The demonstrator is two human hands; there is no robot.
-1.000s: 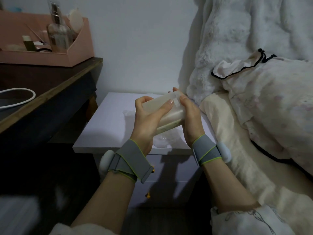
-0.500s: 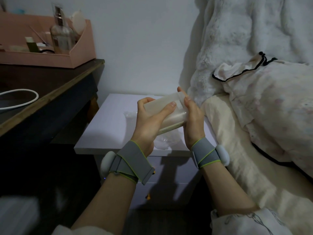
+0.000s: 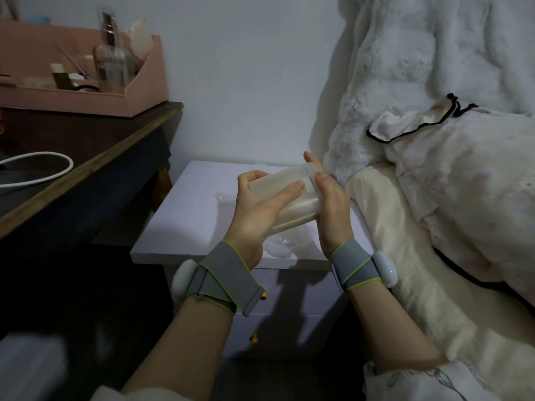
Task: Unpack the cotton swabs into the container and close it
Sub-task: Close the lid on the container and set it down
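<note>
Item: translucent container point(image 3: 285, 195), held tilted in the air above the white nightstand point(image 3: 185, 215). I have the left hand point(image 3: 254, 209) clasped round its body and the right hand point(image 3: 330, 204) gripping its far end, probably to seat the lid. Crumpled clear wrapper point(image 3: 282, 244) lies underneath, seemingly emptied.

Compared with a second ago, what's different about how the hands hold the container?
Very little. Both the left hand and right hand still grip the translucent container above the white nightstand. The right forefinger has lifted off its far end. The crumpled plastic wrapper lies unmoved.
</note>
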